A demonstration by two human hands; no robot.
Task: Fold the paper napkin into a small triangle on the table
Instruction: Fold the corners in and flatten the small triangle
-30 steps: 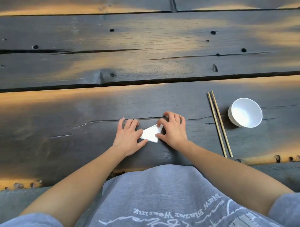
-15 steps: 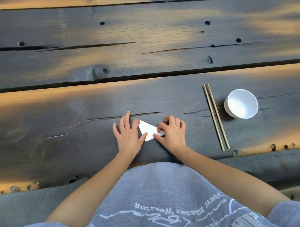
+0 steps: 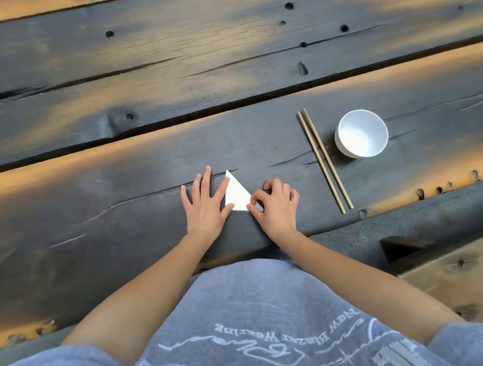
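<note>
Dark, weathered plank table [image 3: 126,219], cracked and pitted with knot holes, warm light streaked across the boards. Near its front edge lies the paper napkin [image 3: 236,195], white, folded to a small triangle, flat on the wood, apex pointing away from the person.

Left hand [image 3: 204,204]: palm down on the table, fingers spread and straight. Index finger lies along the napkin's left edge; thumb touches the near left corner. Not gripping anything.

Right hand [image 3: 275,205]: fingers curled, thumb and index fingertip brought together on the napkin's right corner, pinching or pressing it to the table; which of the two cannot be told. Remaining fingers tucked, knuckles up.

Right of the hands, well apart from the napkin: pair of wooden chopsticks [image 3: 324,160], laid side by side, running from far to near. Just beside them, further right, a white bowl [image 3: 361,133], upright, interior looks empty.

Both forearms bare. Grey shirt [image 3: 267,319] with white printed lettering fills the lower frame.
</note>
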